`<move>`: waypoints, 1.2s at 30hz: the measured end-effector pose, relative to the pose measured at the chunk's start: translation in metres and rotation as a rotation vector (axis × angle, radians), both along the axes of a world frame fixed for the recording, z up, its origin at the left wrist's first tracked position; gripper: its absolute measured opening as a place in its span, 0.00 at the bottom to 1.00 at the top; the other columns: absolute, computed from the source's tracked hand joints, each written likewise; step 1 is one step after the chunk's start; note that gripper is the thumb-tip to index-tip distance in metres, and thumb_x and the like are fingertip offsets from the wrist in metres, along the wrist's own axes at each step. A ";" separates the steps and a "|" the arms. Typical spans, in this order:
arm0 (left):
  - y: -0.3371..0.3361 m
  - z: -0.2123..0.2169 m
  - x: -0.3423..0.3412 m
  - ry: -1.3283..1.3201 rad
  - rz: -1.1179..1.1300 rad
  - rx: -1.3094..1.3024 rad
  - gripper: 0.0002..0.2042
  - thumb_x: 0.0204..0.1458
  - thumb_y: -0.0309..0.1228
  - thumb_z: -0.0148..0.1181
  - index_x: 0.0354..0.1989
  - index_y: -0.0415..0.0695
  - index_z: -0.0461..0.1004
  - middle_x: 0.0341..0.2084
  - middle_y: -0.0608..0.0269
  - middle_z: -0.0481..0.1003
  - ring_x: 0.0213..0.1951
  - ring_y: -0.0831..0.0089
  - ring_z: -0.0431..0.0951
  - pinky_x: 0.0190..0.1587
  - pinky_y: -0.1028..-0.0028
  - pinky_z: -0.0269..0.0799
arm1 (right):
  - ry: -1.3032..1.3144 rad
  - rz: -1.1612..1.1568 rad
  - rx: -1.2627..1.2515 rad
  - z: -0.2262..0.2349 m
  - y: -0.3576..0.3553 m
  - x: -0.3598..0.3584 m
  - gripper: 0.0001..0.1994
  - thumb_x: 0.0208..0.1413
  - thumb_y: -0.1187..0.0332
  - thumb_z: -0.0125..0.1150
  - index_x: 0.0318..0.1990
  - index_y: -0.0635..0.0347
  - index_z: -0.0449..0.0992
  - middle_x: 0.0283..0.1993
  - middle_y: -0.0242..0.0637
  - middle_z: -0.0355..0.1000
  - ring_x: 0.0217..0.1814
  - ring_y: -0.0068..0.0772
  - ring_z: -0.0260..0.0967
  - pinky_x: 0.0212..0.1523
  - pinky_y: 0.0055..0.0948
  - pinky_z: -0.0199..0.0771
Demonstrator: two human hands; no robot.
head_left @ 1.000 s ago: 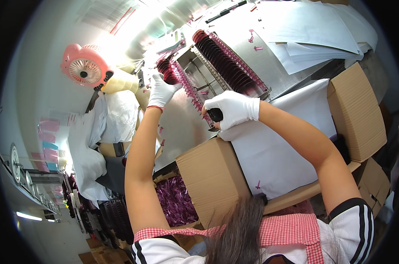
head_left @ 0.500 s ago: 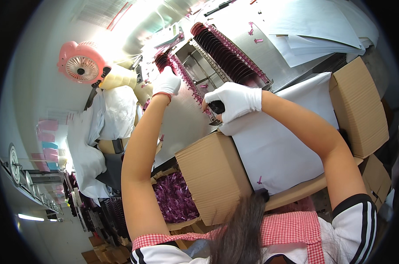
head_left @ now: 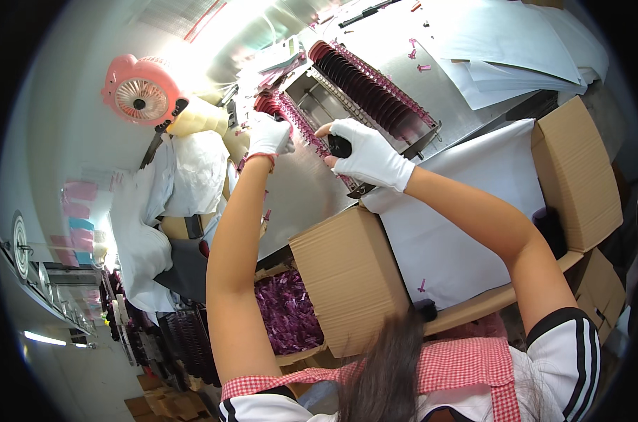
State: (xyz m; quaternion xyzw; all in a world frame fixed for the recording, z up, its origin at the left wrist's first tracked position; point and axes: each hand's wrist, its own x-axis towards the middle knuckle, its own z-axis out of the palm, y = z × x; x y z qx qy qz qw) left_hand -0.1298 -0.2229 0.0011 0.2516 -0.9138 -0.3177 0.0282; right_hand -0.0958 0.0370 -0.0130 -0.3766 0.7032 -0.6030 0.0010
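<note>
My left hand [head_left: 268, 133], in a white glove with bare fingertips, is closed at the far end of the left row of dark reddish round lenses [head_left: 265, 103]. Its fingers are mostly hidden, so what they pinch cannot be made out. My right hand [head_left: 366, 151], gloved the same way, curls thumb and fingers around a black round lens [head_left: 340, 145]. It is beside the near part of the left strip of pink clips [head_left: 306, 128]. Both strips belong to a metal rack [head_left: 333, 98]; the right one carries a long row of dark lenses [head_left: 364, 95].
Loose purple clips [head_left: 423, 68] lie on the metal table. White sheets [head_left: 505, 56] are at the far right. In front stand a cardboard box [head_left: 347, 278] lined with white paper [head_left: 452, 211] and a container of purple pieces [head_left: 288, 313]. A pink fan [head_left: 144, 88] is at left.
My right hand has turned and moved slightly up, its index finger now reaching out toward the left strip. My left hand stays at the row's far end. The whole view has shifted a little.
</note>
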 end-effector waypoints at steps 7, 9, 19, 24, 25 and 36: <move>0.028 0.004 0.002 0.023 0.150 -0.050 0.20 0.48 0.32 0.58 0.41 0.29 0.60 0.16 0.55 0.74 0.25 0.66 0.78 0.32 0.72 0.75 | 0.016 0.073 -0.031 -0.018 0.009 -0.008 0.23 0.46 0.73 0.68 0.53 0.57 0.75 0.48 0.38 0.74 0.50 0.34 0.72 0.55 0.30 0.72; 0.020 -0.004 0.003 0.034 0.143 -0.249 0.33 0.49 0.39 0.60 0.52 0.27 0.51 0.19 0.55 0.77 0.35 0.59 0.82 0.45 0.69 0.77 | 0.049 0.094 -0.083 -0.020 0.009 -0.008 0.23 0.46 0.74 0.68 0.53 0.58 0.75 0.49 0.38 0.74 0.51 0.34 0.72 0.56 0.30 0.72; -0.017 -0.009 -0.030 -0.321 -0.165 -0.583 0.15 0.47 0.40 0.58 0.33 0.38 0.78 0.21 0.50 0.80 0.29 0.64 0.83 0.40 0.70 0.77 | 0.068 0.089 -0.098 -0.023 0.009 -0.007 0.22 0.45 0.68 0.69 0.52 0.54 0.75 0.47 0.40 0.74 0.53 0.40 0.71 0.58 0.33 0.72; 0.016 0.014 -0.010 -0.245 -0.059 -0.930 0.19 0.52 0.31 0.55 0.52 0.37 0.72 0.43 0.43 0.79 0.44 0.46 0.81 0.49 0.58 0.76 | 0.097 0.020 -0.054 -0.021 0.008 -0.004 0.22 0.45 0.74 0.68 0.51 0.58 0.75 0.49 0.38 0.74 0.52 0.36 0.72 0.57 0.31 0.72; 0.017 0.024 0.000 -0.265 -0.053 -0.936 0.17 0.53 0.30 0.54 0.51 0.38 0.73 0.42 0.43 0.79 0.44 0.47 0.81 0.48 0.57 0.76 | 0.057 0.017 -0.046 -0.020 0.008 -0.003 0.22 0.45 0.74 0.68 0.51 0.57 0.75 0.49 0.38 0.73 0.52 0.37 0.72 0.57 0.31 0.72; 0.091 0.055 0.112 0.133 -0.217 0.103 0.12 0.57 0.32 0.57 0.41 0.36 0.76 0.31 0.62 0.77 0.35 0.69 0.78 0.41 0.72 0.74 | 0.241 0.015 -0.064 0.019 -0.017 0.033 0.41 0.37 0.65 0.77 0.61 0.61 0.64 0.61 0.52 0.59 0.65 0.53 0.60 0.61 0.40 0.69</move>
